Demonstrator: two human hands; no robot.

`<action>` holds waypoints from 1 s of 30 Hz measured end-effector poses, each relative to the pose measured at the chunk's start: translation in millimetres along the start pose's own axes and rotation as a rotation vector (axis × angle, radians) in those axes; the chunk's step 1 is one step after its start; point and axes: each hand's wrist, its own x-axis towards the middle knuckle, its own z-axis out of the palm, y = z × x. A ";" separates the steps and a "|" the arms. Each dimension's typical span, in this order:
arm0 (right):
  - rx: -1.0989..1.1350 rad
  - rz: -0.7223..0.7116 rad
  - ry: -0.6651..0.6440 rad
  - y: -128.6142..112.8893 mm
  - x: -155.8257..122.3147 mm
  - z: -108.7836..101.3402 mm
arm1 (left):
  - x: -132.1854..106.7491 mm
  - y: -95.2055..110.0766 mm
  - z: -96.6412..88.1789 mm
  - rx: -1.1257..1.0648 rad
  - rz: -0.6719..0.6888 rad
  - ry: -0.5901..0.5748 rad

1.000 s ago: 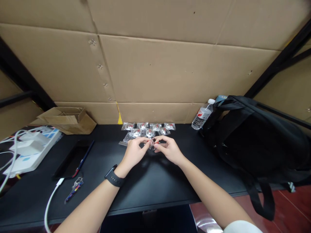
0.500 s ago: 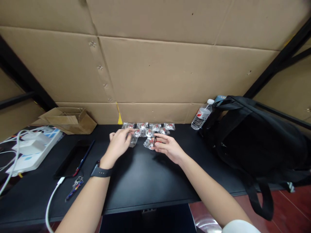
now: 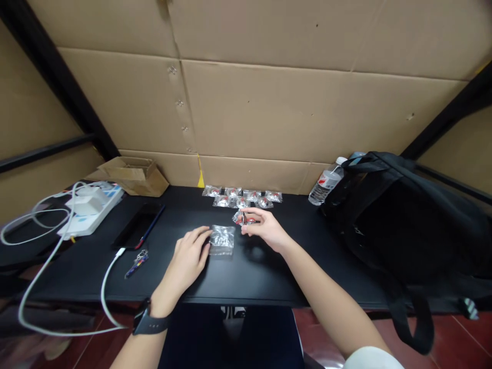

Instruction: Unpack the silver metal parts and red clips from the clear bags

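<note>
My left hand (image 3: 190, 256) is low over the black table, thumb and fingers closed on the left edge of a clear plastic bag (image 3: 222, 240). The bag looks flat and appears to have no item inside. To its right, my right hand (image 3: 267, 228) pinches a small round metal-and-red piece (image 3: 243, 219) between thumb and fingertips; its exact kind is hard to make out. Just behind those fingertips a clear packet (image 3: 236, 216) partly shows. Farther back, several clear packets (image 3: 241, 202), each with a round silver-and-red item, lie in two rows.
A black backpack (image 3: 403, 230) and a water bottle (image 3: 326, 182) stand on the right. On the left are a phone (image 3: 134, 228) with a pen, a keychain (image 3: 137, 264), a white power strip (image 3: 90, 210) with cables and a paper bag (image 3: 138, 177). Cardboard (image 3: 269, 113) walls the back.
My left hand has come back toward me with the clear bag, away from the packet rows. My right hand stays near them, still holding the small piece. The view has shifted.
</note>
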 end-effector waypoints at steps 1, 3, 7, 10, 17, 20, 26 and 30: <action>-0.023 -0.002 -0.010 -0.2 -0.8 1.1 | -3.5 0.3 1.3 0.022 -0.009 0.013; -0.090 -0.009 -0.020 -0.7 -2.1 1.9 | -7.3 0.4 2.8 0.048 -0.010 0.010; -0.233 -0.038 -0.046 -1.7 -2.9 -1.1 | -8.8 4.6 3.4 -0.005 0.087 -0.003; -0.280 -0.079 -0.032 -1.2 -2.0 -4.8 | -11.8 9.7 2.7 -0.101 0.132 -0.007; -0.291 -0.112 -0.027 0.3 -0.4 -10.1 | -24.5 26.0 -10.4 -0.346 0.365 -0.273; -0.333 -0.126 -0.045 0.7 0.0 -11.9 | -18.5 28.4 -15.5 -0.304 0.366 -0.392; -0.483 -0.171 -0.100 2.7 0.6 -15.1 | -2.1 17.3 -4.7 -0.132 0.212 -0.227; -0.698 -0.250 -0.156 1.1 -0.8 -13.7 | -5.7 19.6 9.5 -0.145 0.225 -0.170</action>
